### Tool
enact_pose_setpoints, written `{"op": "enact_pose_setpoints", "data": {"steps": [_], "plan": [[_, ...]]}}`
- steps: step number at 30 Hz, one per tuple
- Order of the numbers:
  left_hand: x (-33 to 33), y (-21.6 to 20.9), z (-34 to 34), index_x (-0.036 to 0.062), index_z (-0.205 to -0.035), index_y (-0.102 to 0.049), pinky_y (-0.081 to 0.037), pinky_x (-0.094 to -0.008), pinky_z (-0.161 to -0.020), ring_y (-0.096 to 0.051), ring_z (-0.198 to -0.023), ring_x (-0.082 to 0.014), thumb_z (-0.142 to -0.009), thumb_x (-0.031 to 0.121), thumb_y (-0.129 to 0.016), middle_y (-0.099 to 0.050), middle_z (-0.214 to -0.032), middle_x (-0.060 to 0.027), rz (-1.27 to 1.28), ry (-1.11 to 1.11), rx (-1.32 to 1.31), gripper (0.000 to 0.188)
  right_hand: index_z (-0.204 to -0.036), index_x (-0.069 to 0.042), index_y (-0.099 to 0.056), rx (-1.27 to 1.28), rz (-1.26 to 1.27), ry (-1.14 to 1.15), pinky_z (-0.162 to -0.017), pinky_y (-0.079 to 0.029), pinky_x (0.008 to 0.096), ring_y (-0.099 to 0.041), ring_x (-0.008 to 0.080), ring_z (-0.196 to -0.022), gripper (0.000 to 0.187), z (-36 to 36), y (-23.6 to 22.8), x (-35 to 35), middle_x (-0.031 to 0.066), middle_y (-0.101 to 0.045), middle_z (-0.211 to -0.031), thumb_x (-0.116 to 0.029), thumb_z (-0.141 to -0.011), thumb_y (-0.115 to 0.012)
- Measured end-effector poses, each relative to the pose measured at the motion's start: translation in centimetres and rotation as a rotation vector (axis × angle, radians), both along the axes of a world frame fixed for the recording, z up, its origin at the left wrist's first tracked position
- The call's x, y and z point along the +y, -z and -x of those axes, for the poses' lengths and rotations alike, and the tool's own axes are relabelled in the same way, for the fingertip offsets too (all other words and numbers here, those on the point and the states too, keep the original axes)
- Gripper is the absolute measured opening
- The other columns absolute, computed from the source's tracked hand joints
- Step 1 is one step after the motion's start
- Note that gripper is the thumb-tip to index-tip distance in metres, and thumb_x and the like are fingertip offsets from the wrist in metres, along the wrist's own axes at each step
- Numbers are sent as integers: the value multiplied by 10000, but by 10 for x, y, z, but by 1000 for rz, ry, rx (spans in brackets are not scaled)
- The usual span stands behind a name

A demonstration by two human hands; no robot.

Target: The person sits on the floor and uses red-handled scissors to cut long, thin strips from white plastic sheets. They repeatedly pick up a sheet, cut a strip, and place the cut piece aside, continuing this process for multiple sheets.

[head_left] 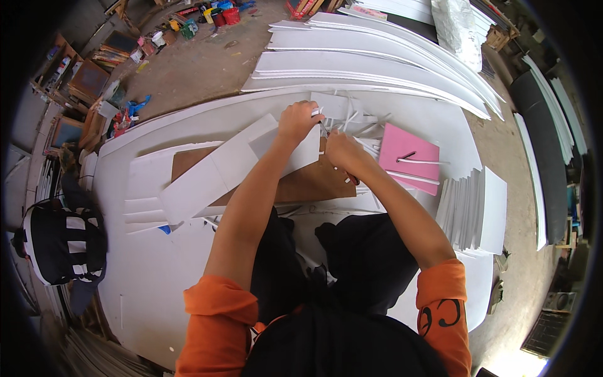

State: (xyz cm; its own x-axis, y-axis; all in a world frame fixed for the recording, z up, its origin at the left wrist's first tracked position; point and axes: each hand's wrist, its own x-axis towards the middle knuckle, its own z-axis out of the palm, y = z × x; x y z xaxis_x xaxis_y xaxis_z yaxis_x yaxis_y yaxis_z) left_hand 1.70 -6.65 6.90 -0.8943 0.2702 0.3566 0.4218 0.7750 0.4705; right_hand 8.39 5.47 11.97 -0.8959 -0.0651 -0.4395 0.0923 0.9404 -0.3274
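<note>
My left hand [298,122] is closed in a pinch on a small white piece [317,112] at the top edge of a long white panel [207,164]. Just right of it, my right hand [345,152] is wrapped round a hand tool [355,180]; its thin dark tip points toward the left fingers and a reddish handle end shows below the fist. The fist hides the rest, so its exact kind is unclear. The panel lies slanted over a brown board [301,185], with a grey patch [262,145] partly behind my left forearm.
White offcut strips [353,116] lie beyond my hands. At right are a pink sheet [405,154] bearing strips and a small black item, and a stack of white panels [461,207]. Large white sheets [358,53] lie at the back. A black-and-white bag [66,242] sits far left.
</note>
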Motion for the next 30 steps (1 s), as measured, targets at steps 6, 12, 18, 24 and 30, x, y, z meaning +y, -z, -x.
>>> {"op": "enact_pose_setpoints", "data": {"steps": [6,12,18,24,30], "plan": [[-2,-2,0,48,-793,-597,-418,-396,-602,-541,-691,-321,-698,296,-621,-569,-734,-133,-21,77,-21,267,-1008,75,-416,40,40,6,-679,-467,423,-571,348,-820,277,2,7,-3,248,-564,-911,-61,-766,-417],[0,-1,0,57,-791,-598,-426,-388,-607,-546,-694,-304,-688,296,-616,-569,-734,-107,-41,57,-39,261,-967,84,-414,172,13,-70,-550,-481,420,-599,355,-617,244,26,51,-6,255,-573,-809,-86,-807,-345],[4,-6,-5,152,-765,-604,-449,-382,-608,-573,-713,-262,-655,315,-636,-594,-745,-70,106,-22,-103,199,-956,75,-437,213,46,-83,-581,-481,411,-598,365,-663,238,22,48,-5,261,-572,-818,-93,-810,-355],[5,0,1,171,-760,-618,-455,-393,-611,-582,-720,-277,-632,300,-652,-610,-744,-78,106,-111,-133,186,-972,75,-443,118,18,-60,-650,-469,439,-590,376,-759,242,5,25,-3,272,-567,-852,-82,-803,-369],[9,1,5,152,-754,-641,-456,-399,-635,-579,-729,-296,-626,290,-660,-612,-763,-99,86,-95,-167,189,-988,87,-432,174,-82,-212,-593,-484,408,-596,367,-708,257,-7,28,12,261,-567,-874,-73,-794,-376]]}}
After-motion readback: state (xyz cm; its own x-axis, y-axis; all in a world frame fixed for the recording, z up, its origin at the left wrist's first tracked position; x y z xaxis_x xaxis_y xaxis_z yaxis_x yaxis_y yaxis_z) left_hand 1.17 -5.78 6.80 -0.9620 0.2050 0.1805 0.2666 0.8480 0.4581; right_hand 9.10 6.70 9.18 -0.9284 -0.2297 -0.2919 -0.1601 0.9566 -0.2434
